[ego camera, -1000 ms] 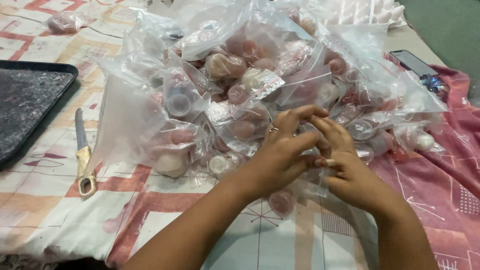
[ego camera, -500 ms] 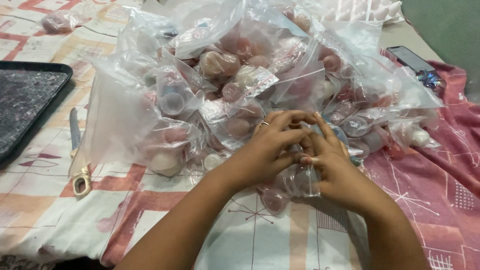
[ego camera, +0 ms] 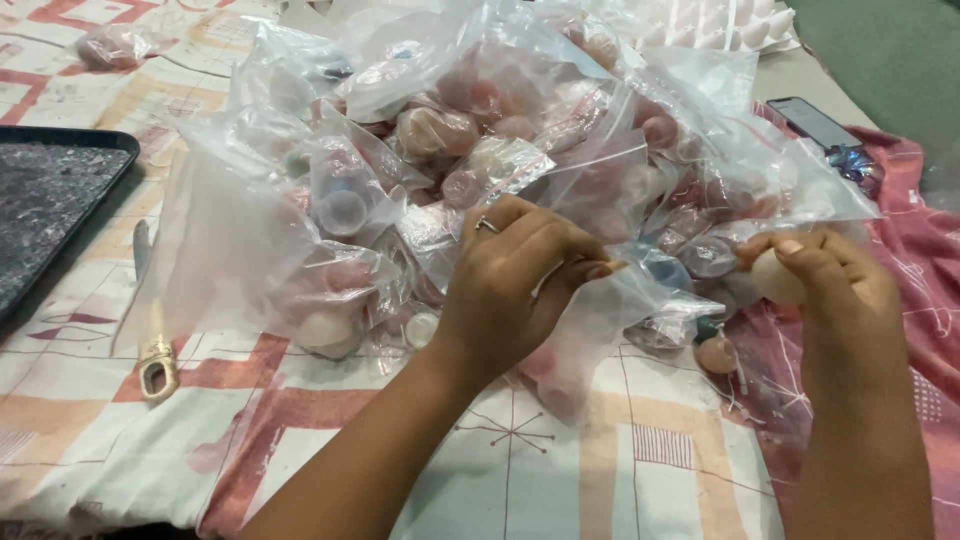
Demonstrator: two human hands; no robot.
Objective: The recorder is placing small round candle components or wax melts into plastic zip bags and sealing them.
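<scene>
While left hand (ego camera: 515,290) pinches clear bag (ego camera: 600,310) | right hand (ego camera: 825,275) grips pale ball (ego camera: 775,278)

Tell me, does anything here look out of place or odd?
Yes. A knife lies bare on the cloth beside the heaped bags, its blade partly under one. A phone sits at the far edge.

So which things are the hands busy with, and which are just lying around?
Busy with:
left hand holding a clear bag
right hand holding a pale round ball
pile of bags

Lying around:
black tray
knife
phone
</scene>
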